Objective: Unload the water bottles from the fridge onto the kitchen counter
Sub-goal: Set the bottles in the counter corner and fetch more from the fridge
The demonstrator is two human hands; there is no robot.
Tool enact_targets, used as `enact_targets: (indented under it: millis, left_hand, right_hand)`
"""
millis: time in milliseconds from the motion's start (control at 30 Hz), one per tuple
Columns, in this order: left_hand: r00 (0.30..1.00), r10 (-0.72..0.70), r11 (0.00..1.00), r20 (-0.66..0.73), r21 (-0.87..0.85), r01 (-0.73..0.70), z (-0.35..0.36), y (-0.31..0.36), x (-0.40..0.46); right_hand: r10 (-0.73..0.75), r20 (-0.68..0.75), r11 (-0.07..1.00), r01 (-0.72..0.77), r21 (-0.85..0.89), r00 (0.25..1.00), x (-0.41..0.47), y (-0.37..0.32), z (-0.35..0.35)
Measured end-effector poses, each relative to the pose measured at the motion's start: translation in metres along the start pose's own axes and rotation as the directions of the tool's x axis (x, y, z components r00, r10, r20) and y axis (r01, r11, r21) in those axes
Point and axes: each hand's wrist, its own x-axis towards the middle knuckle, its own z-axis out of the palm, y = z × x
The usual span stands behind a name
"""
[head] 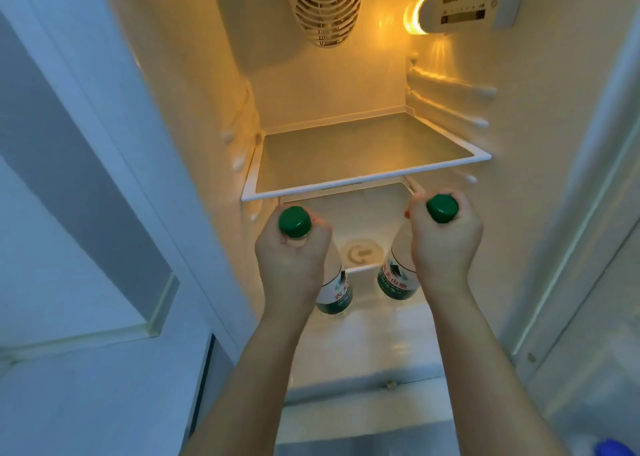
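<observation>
Where each grip closes | bottle necks (green caps above): left hand (292,253) | right hand (445,239)

Open refrigerator compartment, seen from above and in front. A round louvred fan vent (328,9) sits high on the rear wall; to its right, a lit lamp (414,14) adjoins a white control panel (464,7) and casts warm yellow light over the ribbed side walls (450,92). A glass shelf (360,151) with a white frame spans the compartment. Beneath it lies a white lower floor (363,345) bearing a circular mark (362,249). The open door (69,213), at left, appears pale blue-white. A blue object (620,448) shows at the lower right corner, too cropped to identify.
</observation>
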Motion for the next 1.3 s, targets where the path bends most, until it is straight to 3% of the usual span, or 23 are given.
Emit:
enact_targets:
  millis: [167, 400, 833, 1067, 1300]
  left_hand:
    - [0.994, -0.074, 0.996, 0.081, 0.047, 0.071, -0.04, 0.002, -0.033]
    - [0.982, -0.183, 0.98, 0.042, 0.083, 0.179, -0.117, 0.002, -0.086]
    - [0.952, -0.214, 0.95, -0.219, 0.181, 0.255, -0.275, 0.029, -0.162]
    - [0.888, -0.226, 0.904, -0.4, 0.254, 0.345, -0.334, 0.045, -0.193]
    - [0.761, -0.21, 0.866, -0.614, 0.245, 0.437, -0.369, 0.062, -0.22]
  right_hand:
    - [-0.022, 0.119, 0.994, 0.034, -0.103, 0.993, -0.043, -0.012, -0.008]
    - [0.027, 0.205, 0.997, -0.012, -0.071, 0.978, -0.122, -0.028, -0.016]
    - [0.083, 0.506, 0.996, -0.054, -0.073, 0.858, -0.277, -0.088, 0.011]
    - [0.041, 0.71, 0.997, -0.079, 0.021, 0.703, -0.335, -0.109, 0.038]
    - [0.069, 0.86, 0.981, -0.193, 0.035, 0.506, -0.377, -0.119, 0.07]
